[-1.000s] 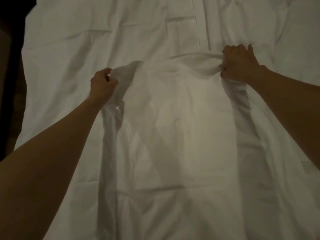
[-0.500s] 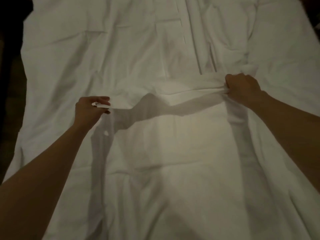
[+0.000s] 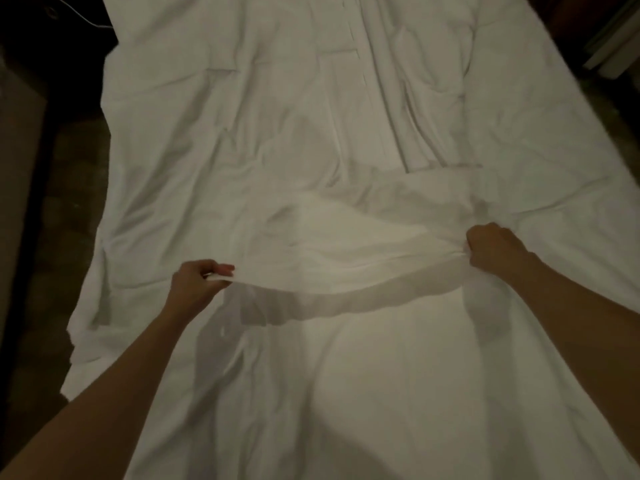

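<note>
A large white garment (image 3: 346, 251) lies spread out on a white sheet (image 3: 180, 133), with a button placket and a chest pocket visible at the far end. Its lower part is folded back over itself toward me. My left hand (image 3: 197, 282) pinches the left corner of the folded edge between thumb and fingers. My right hand (image 3: 491, 245) grips the right corner of the same edge in curled fingers. The cloth sags a little between the two hands and casts a shadow on the fabric below.
The sheet's left edge (image 3: 104, 109) borders a dark floor. A thin white cable (image 3: 86, 19) lies in the dark top left corner. Dim furniture (image 3: 609, 46) stands at the top right.
Both hands have drawn the held edge of the garment back toward me, and the fold now lies lower on the sheet. More of the garment's top shows beyond it.
</note>
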The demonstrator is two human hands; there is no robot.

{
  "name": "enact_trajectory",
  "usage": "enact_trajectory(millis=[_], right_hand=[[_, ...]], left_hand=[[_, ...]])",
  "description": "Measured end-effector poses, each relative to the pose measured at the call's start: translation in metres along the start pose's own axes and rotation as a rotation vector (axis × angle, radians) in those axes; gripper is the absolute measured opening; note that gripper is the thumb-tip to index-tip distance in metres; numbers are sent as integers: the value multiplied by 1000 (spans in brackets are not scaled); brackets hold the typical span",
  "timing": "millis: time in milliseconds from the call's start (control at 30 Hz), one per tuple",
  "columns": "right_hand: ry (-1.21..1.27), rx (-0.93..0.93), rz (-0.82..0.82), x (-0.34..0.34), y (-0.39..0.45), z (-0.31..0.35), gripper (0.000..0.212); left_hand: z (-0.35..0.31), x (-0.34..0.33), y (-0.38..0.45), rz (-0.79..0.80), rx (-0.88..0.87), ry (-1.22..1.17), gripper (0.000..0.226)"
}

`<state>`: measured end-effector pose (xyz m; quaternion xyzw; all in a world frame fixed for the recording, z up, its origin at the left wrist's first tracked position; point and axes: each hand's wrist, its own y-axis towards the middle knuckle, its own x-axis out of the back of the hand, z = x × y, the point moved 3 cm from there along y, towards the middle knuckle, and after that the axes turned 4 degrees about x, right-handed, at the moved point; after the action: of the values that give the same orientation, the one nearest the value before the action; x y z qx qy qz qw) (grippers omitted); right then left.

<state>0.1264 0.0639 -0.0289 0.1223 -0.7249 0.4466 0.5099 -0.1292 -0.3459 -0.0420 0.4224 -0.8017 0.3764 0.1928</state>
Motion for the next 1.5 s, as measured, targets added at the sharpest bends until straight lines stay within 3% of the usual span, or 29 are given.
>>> enact_trajectory(millis=[267, 667, 1100, 1200, 1367, 1433, 1500], right_hand=[[-63, -39, 31, -36, -69, -19, 28], [-64, 68, 78, -107, -197, -48, 25], [-44, 49, 185, -180, -290, -59, 20], [-41, 4, 245, -193, -303, -59, 6], [31, -62, 246, -209, -315, -59, 31], [78, -90, 267, -212, -320, -60, 28], [149, -162, 337, -215, -324, -64, 9]], left_hand=[[35, -22, -85, 47, 35, 49, 24], [82, -59, -222, -9, 68, 145, 20], [137, -73, -303, 69, 25, 251, 20], [148, -78, -305, 78, 40, 293, 18], [160, -95, -306, 148, 71, 399, 11], [163, -99, -305, 149, 85, 422, 9], [165, -102, -304, 197, 108, 446, 10]])
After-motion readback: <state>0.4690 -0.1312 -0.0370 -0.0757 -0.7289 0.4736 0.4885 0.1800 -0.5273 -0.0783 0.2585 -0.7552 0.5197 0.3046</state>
